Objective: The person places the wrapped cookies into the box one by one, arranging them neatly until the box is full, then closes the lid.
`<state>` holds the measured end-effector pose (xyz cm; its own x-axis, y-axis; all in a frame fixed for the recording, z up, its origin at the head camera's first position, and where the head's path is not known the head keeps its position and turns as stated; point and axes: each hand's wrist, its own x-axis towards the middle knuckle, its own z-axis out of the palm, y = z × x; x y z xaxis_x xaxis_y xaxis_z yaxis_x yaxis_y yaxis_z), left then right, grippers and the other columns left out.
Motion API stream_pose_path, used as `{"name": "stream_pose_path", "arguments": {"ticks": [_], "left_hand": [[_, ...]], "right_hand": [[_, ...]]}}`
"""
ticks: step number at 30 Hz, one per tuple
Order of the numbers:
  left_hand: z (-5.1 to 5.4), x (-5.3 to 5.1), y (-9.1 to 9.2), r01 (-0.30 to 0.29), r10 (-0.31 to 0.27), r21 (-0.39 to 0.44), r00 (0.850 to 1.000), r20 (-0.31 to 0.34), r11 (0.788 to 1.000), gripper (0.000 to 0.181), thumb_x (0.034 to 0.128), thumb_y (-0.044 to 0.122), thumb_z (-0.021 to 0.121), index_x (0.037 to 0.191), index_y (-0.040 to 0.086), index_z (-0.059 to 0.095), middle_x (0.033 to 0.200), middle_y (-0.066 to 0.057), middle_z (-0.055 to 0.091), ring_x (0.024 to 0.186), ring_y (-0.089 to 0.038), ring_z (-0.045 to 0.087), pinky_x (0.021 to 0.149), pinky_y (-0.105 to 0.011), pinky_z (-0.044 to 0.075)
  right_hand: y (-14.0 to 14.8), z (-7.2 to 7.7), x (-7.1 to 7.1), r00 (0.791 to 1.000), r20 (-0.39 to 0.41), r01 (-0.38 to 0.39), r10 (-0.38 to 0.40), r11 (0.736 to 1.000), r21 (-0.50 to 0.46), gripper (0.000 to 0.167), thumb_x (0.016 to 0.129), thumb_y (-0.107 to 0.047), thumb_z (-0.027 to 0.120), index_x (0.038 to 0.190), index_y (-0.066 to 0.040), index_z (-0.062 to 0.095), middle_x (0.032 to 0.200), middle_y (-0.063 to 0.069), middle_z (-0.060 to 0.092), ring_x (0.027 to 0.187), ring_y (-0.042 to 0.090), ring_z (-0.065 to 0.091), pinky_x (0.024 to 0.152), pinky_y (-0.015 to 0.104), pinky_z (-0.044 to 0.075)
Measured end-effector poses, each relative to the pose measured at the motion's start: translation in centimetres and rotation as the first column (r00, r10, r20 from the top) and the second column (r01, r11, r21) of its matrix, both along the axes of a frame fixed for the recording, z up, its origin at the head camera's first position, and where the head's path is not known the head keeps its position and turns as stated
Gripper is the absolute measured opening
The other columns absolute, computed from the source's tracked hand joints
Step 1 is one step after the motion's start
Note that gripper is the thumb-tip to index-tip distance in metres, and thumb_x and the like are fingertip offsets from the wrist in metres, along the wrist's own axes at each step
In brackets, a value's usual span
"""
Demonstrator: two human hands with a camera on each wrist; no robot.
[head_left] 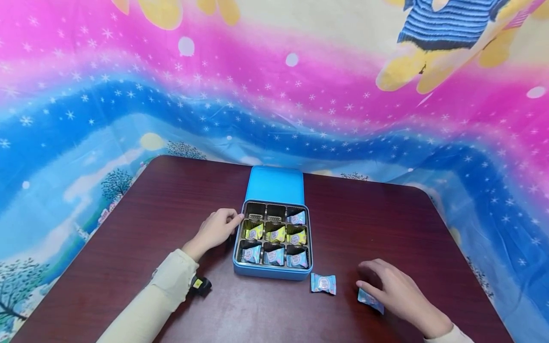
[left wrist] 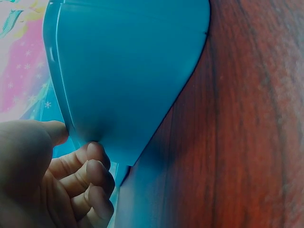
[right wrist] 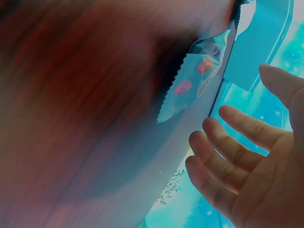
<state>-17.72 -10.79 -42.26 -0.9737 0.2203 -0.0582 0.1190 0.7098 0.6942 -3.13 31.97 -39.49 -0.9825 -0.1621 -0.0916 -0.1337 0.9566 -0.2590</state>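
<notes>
The open blue tin box (head_left: 273, 273) holds a divided tray. Blue-wrapped candies (head_left: 273, 256) fill its near row and yellow-wrapped ones (head_left: 275, 234) the middle row. In the far row, only the right compartment holds a candy (head_left: 296, 217), a blue one. At the tin's left side, my left hand (head_left: 216, 228) holds the edge, thumb at the rim and curled index finger against the wall (left wrist: 128, 71). My right hand (head_left: 396, 288), fingers spread, is over a blue candy (head_left: 371, 302) and partly hides it. Another blue candy (head_left: 323, 284) lies by the tin's near right corner.
The tin's lid (head_left: 275, 185) is folded back toward the far table edge. A small black object with a yellow mark (head_left: 200, 285) is at my left wrist. The dark red-brown table (head_left: 369, 224) meets a printed cloth backdrop (head_left: 240, 95) behind and at both sides.
</notes>
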Motion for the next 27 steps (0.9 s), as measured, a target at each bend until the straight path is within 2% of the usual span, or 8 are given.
{"name": "stream_pose_path", "arguments": {"ticks": [6, 13, 20, 27], "left_hand": [[0.1, 0.0, -0.1, -0.001, 0.001, 0.003, 1.0, -0.007, 1.0, 0.034, 0.1037, 0.04, 0.054, 0.079, 0.018, 0.063, 0.063, -0.002, 0.063, 0.055, -0.015, 0.052, 0.053, -0.031, 0.038], [-0.1, 0.0, -0.1, -0.006, 0.006, -0.006, 1.0, -0.001, 1.0, 0.034, 0.1038, 0.041, 0.054, 0.079, 0.019, 0.063, 0.063, -0.003, 0.063, 0.055, -0.015, 0.053, 0.053, -0.031, 0.038], [0.0, 0.0, 0.1, -0.003, 0.003, -0.008, 1.0, -0.002, 1.0, 0.033, 0.1037, 0.041, 0.054, 0.08, 0.02, 0.064, 0.062, 0.0, 0.061, 0.055, -0.015, 0.053, 0.054, -0.031, 0.038], [0.3, 0.2, 0.1, -0.01, 0.01, -0.002, 1.0, 0.003, 1.0, 0.033, 0.1037, 0.039, 0.055, 0.079, 0.018, 0.064, 0.062, -0.001, 0.061, 0.055, -0.015, 0.052, 0.054, -0.031, 0.038]], "right_hand": [[0.8, -0.1, 0.7, 0.999, 0.042, -0.014, 0.013, 1.0, 0.019, 0.052, 0.085, -0.056, 0.074, 0.123, -0.023, 0.068, 0.119, -0.008, 0.068, 0.11, 0.019, 0.067, 0.075, 0.04, 0.055], [1.7, -0.3, 1.1, 0.989, 0.15, -0.018, 0.016, 1.0, 0.014, 0.072, 0.073, -0.069, 0.077, 0.129, -0.025, 0.064, 0.121, -0.009, 0.065, 0.11, 0.018, 0.066, 0.074, 0.038, 0.053], [2.3, -0.6, 1.0, 0.973, 0.229, 0.015, -0.014, 1.0, -0.001, 0.073, 0.068, -0.059, 0.086, 0.129, -0.024, 0.064, 0.12, -0.008, 0.064, 0.104, 0.016, 0.065, 0.073, 0.037, 0.052], [2.4, -0.7, 0.8, 0.97, 0.239, 0.036, -0.039, 0.999, 0.015, 0.067, 0.067, -0.052, 0.089, 0.123, -0.024, 0.065, 0.117, -0.008, 0.065, 0.101, 0.013, 0.064, 0.073, 0.038, 0.052]]}}
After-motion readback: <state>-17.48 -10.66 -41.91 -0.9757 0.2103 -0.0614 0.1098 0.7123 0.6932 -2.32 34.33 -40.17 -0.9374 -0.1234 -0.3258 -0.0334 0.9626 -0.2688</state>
